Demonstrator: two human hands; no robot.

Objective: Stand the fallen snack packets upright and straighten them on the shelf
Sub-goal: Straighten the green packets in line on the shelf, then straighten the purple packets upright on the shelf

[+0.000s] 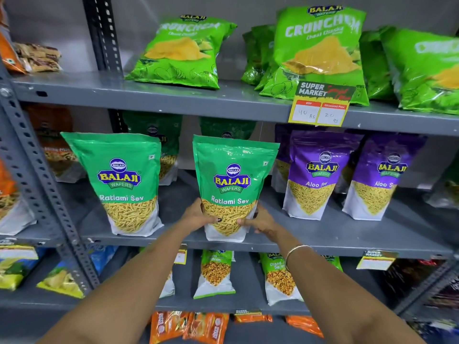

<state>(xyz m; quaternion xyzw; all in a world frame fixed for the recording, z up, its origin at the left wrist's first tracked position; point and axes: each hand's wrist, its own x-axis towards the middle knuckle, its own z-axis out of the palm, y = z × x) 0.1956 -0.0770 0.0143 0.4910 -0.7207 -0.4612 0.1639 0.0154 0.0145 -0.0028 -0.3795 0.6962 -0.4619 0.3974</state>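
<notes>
ITEM: Ratlami Sev packet, centre (232,187). Loc: middle shelf (347,240), base at front edge, upright, facing out. A second green pack shows just behind its top edge.

HANDS: left hand (198,216) and right hand (260,220) both closed around the lower corners of the packet, thumbs on the front face, fingers wrapped behind. Bangle on right wrist.

STEP (est.): squaring up the pack. Done well = keep grip low, press base flat so gusset spreads, turn label parallel w/ shelf lip, then line up w/ left Ratlami Sev packet (124,182), which tilts slightly. Ease off both sides together; a one-sided let-go would prob. twist or tip it. Slick film, soft fill: likely to slump if base not seated.

SURFACE: grey painted metal shelving, smooth, bare patches btwn stock. Slotted angle upright (37,170) at left.

NEARBY STOCK:
- 2 purple Aloo Sev packets (315,175), same shelf, right, upright.
- Green Crunchem bags (320,53), top shelf, leaning back; one at left lies at a slant.
- Price tag (320,105) clipped to top shelf edge.
- Lower shelf: smaller green-topped packs, upright; orange packs below.

ROOM: shop aisle, plain pale wall behind racks.
</notes>
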